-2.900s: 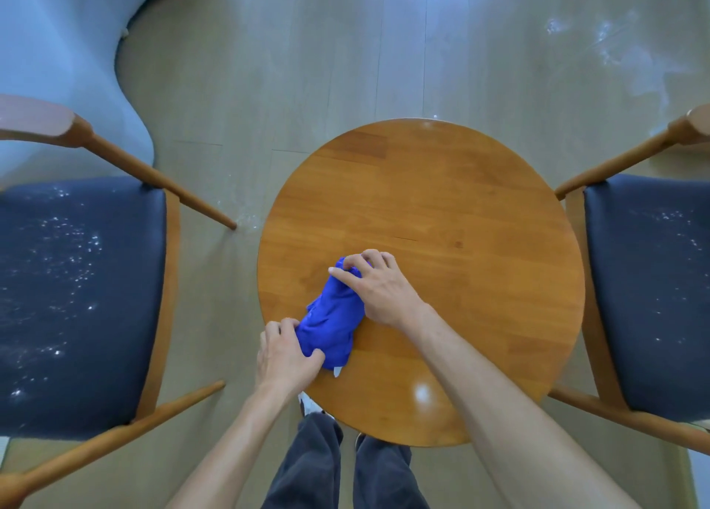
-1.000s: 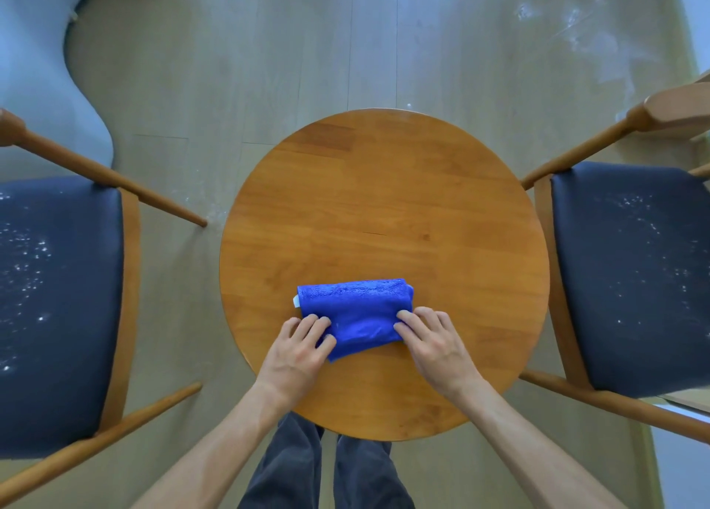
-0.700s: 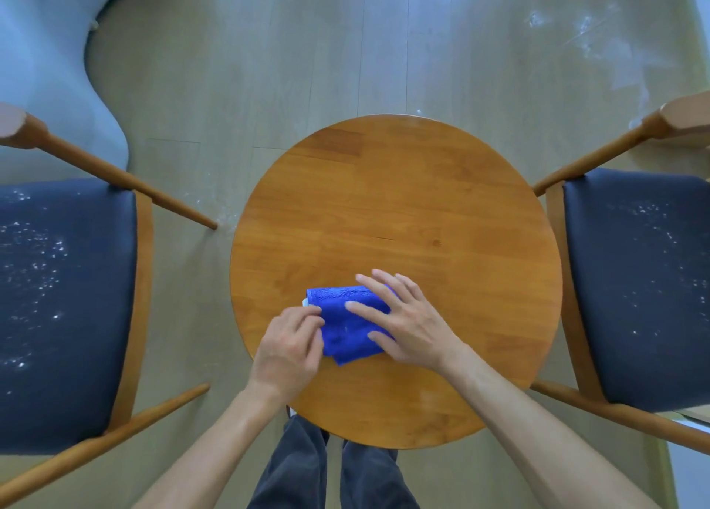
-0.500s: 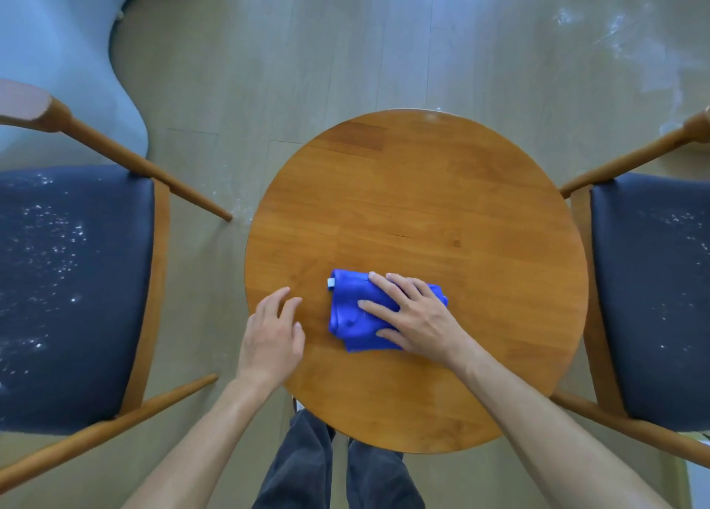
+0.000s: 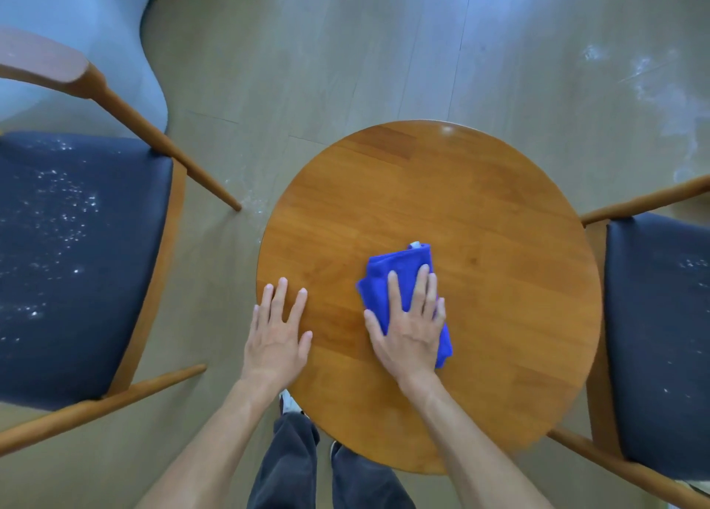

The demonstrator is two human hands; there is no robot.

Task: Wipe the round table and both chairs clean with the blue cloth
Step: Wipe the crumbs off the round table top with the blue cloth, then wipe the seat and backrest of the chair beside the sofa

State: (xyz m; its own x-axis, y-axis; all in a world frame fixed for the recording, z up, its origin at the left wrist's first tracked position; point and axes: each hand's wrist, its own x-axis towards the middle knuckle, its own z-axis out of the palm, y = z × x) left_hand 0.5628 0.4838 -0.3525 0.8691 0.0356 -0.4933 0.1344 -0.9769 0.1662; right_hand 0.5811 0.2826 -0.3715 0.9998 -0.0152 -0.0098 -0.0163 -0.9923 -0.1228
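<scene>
Head: blue cloth (image 5: 388,278) under right fingers (image 5: 393,293)

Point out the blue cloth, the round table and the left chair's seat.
blue cloth (image 5: 399,266): head view, on the bare folded part beyond the fingertips.
round table (image 5: 480,185): head view, on the bare wooden top, far half.
left chair's seat (image 5: 77,258): head view, on the dark cushion with white specks.

Round table (image 5: 480,208) of warm varnished wood with a soft sheen and visible plank grain, fuzzy blue cloth (image 5: 399,274) folded on it, left chair (image 5: 77,258) and right chair (image 5: 661,335) with smooth wooden frames and dark matt seat pads flecked white, pale matt plank floor (image 5: 345,47)
</scene>
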